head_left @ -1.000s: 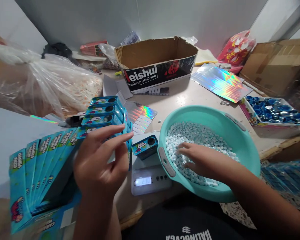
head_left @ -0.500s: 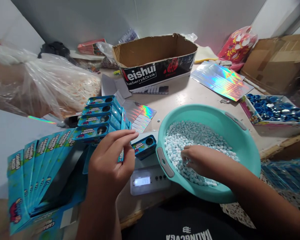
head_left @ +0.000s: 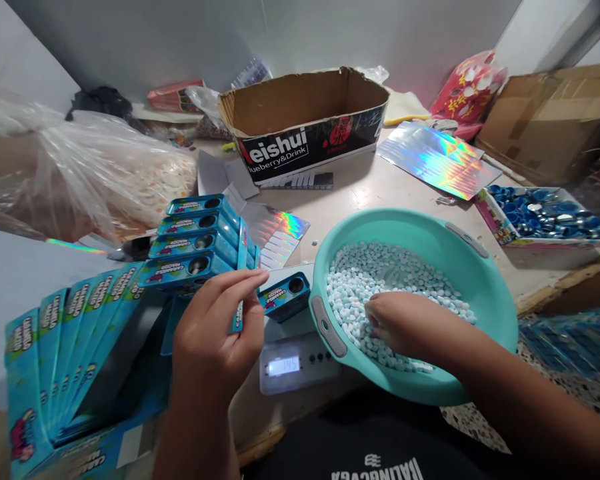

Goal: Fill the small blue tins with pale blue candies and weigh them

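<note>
My left hand pinches a flat blue candy box between thumb and fingers, just left of a digital scale. A small open blue box stands on the scale's platform. My right hand is curled shut in a heap of small white tablets inside a teal basin. A stack of filled blue boxes sits behind my left hand, and flat blue cartons fan out at the lower left.
An open cardboard carton stands at the back. Holographic sheets lie on the table, a tray of blue caps is at the right, and a big plastic bag sits at the left.
My left hand has closed on a flat blue box and drawn it toward the scale. My right hand has curled shut in the tablets. The scale reading has changed.
</note>
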Demonstrator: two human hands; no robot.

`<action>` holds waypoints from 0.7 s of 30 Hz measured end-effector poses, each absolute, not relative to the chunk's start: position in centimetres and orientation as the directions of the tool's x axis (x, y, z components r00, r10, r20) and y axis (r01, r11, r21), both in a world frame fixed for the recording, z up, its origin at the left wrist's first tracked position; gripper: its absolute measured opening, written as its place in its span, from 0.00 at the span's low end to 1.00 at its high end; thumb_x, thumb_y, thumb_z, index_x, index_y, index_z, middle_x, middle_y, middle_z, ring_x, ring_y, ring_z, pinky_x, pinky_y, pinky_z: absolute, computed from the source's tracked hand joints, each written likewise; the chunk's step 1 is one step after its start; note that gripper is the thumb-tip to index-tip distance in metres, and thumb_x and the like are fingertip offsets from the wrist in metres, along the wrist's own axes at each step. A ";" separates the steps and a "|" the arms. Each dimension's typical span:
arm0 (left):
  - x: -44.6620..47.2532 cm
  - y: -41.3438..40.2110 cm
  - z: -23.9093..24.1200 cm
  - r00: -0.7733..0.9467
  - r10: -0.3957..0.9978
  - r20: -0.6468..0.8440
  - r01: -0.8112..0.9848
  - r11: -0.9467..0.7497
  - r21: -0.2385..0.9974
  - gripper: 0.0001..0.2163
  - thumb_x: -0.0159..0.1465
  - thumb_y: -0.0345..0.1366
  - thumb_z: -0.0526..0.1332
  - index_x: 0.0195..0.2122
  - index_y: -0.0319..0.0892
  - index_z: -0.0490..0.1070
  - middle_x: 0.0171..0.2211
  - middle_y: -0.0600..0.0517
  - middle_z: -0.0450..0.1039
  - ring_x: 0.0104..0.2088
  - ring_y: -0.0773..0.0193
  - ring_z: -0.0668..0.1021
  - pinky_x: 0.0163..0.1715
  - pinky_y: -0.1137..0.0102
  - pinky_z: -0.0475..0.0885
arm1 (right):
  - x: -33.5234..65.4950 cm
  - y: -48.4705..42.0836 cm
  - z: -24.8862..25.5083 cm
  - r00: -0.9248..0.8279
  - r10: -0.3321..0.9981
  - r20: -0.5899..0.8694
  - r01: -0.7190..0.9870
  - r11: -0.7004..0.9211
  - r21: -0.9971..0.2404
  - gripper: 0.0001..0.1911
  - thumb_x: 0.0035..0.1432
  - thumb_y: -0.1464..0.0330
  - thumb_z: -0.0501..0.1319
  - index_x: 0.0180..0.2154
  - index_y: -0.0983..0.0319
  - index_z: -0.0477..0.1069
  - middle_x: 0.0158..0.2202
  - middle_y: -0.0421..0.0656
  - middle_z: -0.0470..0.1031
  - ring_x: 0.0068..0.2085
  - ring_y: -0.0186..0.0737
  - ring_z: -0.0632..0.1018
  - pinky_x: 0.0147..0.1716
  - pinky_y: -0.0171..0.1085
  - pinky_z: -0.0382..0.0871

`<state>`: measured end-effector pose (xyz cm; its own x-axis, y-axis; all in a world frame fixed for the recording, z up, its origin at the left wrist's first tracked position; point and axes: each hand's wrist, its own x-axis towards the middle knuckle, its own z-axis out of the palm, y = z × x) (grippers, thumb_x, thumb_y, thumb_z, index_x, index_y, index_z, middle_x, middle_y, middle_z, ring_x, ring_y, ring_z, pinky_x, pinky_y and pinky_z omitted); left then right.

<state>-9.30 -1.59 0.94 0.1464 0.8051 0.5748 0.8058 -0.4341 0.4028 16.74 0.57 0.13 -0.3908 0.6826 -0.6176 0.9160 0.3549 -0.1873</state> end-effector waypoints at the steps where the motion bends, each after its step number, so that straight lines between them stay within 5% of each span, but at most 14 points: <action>1: -9.3 -1.6 1.0 0.152 0.803 0.576 0.804 -0.439 0.400 0.17 0.63 0.22 0.58 0.48 0.48 0.73 0.46 0.51 0.76 0.47 0.60 0.78 0.50 0.60 0.74 | 16.8 0.7 0.3 -0.364 0.689 -0.627 0.926 0.341 -0.163 0.07 0.60 0.70 0.60 0.31 0.63 0.75 0.32 0.49 0.78 0.33 0.48 0.78 0.28 0.39 0.60; 5: -9.4 -1.6 1.1 0.173 0.816 0.552 0.789 -0.450 0.418 0.17 0.63 0.22 0.58 0.48 0.49 0.72 0.47 0.51 0.75 0.48 0.59 0.78 0.51 0.60 0.73 | 16.7 0.0 0.1 -0.427 0.810 -0.403 0.904 0.374 -0.206 0.11 0.64 0.68 0.59 0.45 0.66 0.75 0.45 0.56 0.77 0.43 0.55 0.79 0.39 0.47 0.72; 9: -9.0 -1.5 0.6 0.233 0.796 0.559 0.752 -0.512 0.416 0.17 0.63 0.22 0.59 0.49 0.47 0.72 0.47 0.50 0.74 0.48 0.60 0.77 0.52 0.61 0.73 | 16.3 -1.5 -2.2 -0.643 0.749 -0.158 0.734 0.545 -0.405 0.30 0.69 0.66 0.52 0.69 0.68 0.53 0.69 0.59 0.57 0.66 0.58 0.63 0.60 0.55 0.65; 12: -8.7 -1.3 0.2 0.284 0.765 0.577 0.717 -0.570 0.402 0.17 0.62 0.21 0.60 0.50 0.45 0.71 0.48 0.49 0.74 0.50 0.60 0.77 0.53 0.62 0.72 | 17.6 -1.3 -4.6 -0.739 0.654 -0.161 0.649 0.627 -0.430 0.30 0.71 0.65 0.48 0.70 0.67 0.49 0.71 0.55 0.51 0.70 0.56 0.55 0.65 0.57 0.58; 16: -8.8 -1.5 0.0 0.289 0.760 0.582 0.711 -0.577 0.401 0.16 0.63 0.22 0.60 0.50 0.43 0.71 0.49 0.48 0.73 0.50 0.59 0.76 0.55 0.62 0.70 | 21.2 1.0 -6.7 -0.805 0.565 -0.181 0.592 0.752 -0.290 0.34 0.64 0.74 0.50 0.70 0.69 0.48 0.71 0.54 0.49 0.71 0.53 0.55 0.68 0.61 0.47; 21: -9.6 -2.1 0.2 0.266 0.776 0.572 0.724 -0.552 0.414 0.17 0.63 0.21 0.60 0.50 0.43 0.71 0.49 0.48 0.73 0.50 0.59 0.76 0.55 0.61 0.70 | 22.4 2.8 -6.2 -0.664 0.715 -0.219 0.748 0.641 -0.171 0.33 0.62 0.77 0.50 0.68 0.74 0.52 0.70 0.59 0.52 0.70 0.55 0.55 0.68 0.59 0.50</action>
